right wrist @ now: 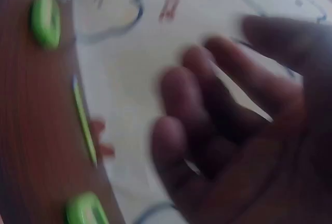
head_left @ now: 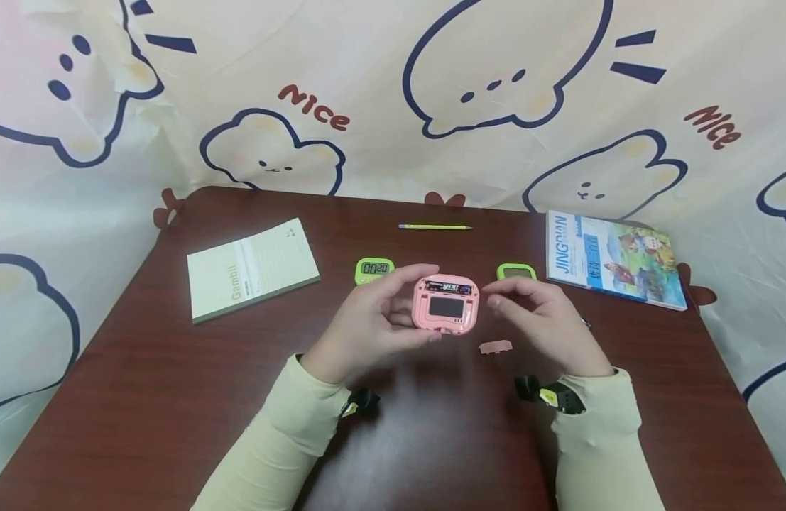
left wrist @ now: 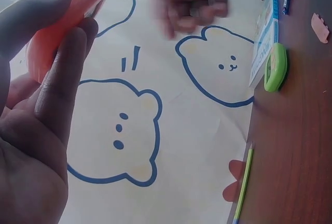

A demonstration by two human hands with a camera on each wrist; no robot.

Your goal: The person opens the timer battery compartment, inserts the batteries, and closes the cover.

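Dark wooden surface point(head_left: 175, 397) carried the work. Left hand point(head_left: 373, 323) gripped the small pink plastic timer point(head_left: 446, 303) by its edges, raised above the surface, battery bay exposed; judged light, rigid, slippery. Right hand point(head_left: 546, 323) hovered beside it, fingers loosely curled, holding nothing. Pink cover point(head_left: 495, 346) lay below. Beyond lay two green timers point(head_left: 374, 269), a pencil point(head_left: 434, 227) and a notepad point(head_left: 252, 268).
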